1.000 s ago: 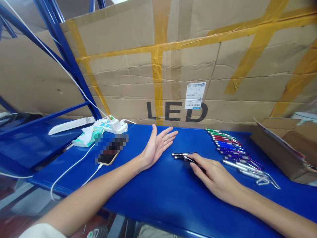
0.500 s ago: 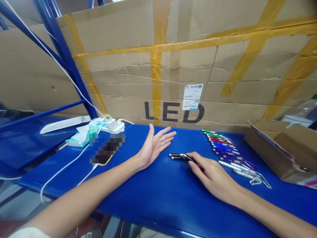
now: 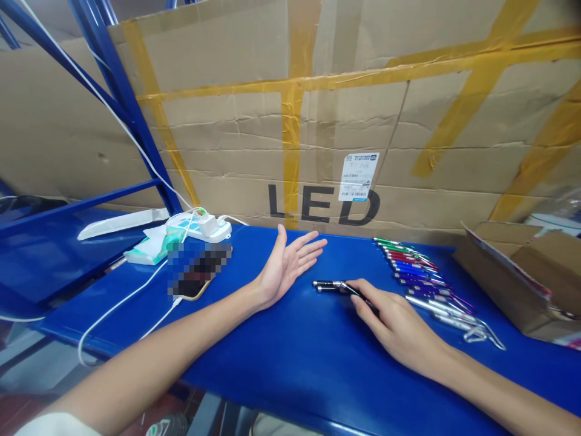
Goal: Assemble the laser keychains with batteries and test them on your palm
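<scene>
My left hand [image 3: 288,264] rests on its edge on the blue table [image 3: 281,357], palm turned right, fingers stretched out, holding nothing. My right hand [image 3: 394,324] lies palm down to its right, fingertips closed on small black pen-shaped flashlights [image 3: 330,285] lying on the table. A row of several coloured pen flashlights [image 3: 420,274] with key clips lies further right, green and red at the back, blue, purple and silver nearer.
A big taped cardboard box marked LED [image 3: 318,139] stands along the table's back. An open cardboard box [image 3: 521,275] sits at the right. At the left lie a phone on a white cable [image 3: 193,284], a white power strip [image 3: 200,227], tissues [image 3: 149,248] and blue shelf frame [image 3: 127,109].
Both hands have stayed almost still; only the camera view has shifted slightly. The right hand's fingers remain on the black flashlights.
</scene>
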The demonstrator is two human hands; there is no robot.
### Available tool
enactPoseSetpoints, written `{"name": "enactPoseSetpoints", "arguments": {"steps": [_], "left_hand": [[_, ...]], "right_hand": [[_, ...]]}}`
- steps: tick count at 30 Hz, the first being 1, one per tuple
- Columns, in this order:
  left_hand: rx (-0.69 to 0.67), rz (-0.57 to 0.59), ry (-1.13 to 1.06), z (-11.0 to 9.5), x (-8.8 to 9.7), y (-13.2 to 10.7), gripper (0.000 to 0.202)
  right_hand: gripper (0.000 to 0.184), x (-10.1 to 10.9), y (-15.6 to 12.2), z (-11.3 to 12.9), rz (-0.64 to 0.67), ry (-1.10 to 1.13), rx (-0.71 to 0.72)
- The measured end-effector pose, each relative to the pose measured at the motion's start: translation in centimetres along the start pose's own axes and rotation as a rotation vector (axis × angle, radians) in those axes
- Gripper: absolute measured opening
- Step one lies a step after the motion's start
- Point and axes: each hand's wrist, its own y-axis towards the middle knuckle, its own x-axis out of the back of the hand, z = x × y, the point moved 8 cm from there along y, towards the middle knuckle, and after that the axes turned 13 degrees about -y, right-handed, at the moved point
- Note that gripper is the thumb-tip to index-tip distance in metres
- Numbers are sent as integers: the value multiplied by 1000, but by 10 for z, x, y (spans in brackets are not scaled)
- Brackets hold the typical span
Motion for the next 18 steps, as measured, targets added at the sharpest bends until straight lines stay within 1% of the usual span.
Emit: {"name": "enactPoseSetpoints", "arguments": {"steps": [5, 9, 14, 18], "left_hand": [[-8, -6, -10, -1, 1, 1, 100], [2, 9, 1, 0, 1, 1, 102], [7, 6, 3, 2, 1, 0, 104], [9, 37, 19, 3, 1, 1, 103]], "right_hand": [[30, 0, -1, 0, 1, -1, 6], [30, 3, 1, -3, -30, 0, -26], [30, 1, 2, -1, -23, 28, 13], [32, 8, 1, -12, -109, 33, -117]]}}
